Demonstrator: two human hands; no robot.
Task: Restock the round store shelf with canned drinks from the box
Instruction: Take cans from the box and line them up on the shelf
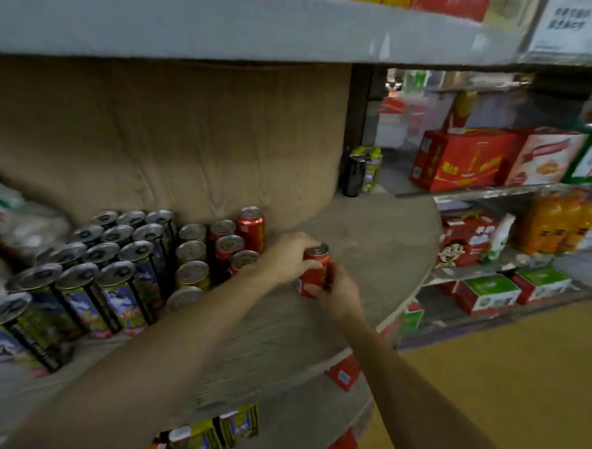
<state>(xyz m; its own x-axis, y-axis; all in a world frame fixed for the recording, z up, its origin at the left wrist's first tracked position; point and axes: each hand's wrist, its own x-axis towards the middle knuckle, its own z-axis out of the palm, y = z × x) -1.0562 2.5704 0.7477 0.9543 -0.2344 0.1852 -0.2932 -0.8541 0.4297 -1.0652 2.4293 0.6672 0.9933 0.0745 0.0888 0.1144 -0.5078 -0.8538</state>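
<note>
A red can stands upright just right of centre frame on the round shelf, with both hands around it. The left hand wraps it from the left, fingers curled over its upper side near the lid; the right hand grasps its lower right side from below. The can sits between the two grips, its silver top showing above the fingers.

Just left of it, more red cans stand in short rows, then gold-topped cans, then a block of tall dark cans running to the lower left of the frame. All rest on the shelf's grey, cloth-like surface, against a tan fabric-covered core in the middle left. A grey upper shelf spans the top.

At right, straight store shelves carry red boxes, orange bottles and green-and-red cartons. The floor at lower right is yellowish wood.
</note>
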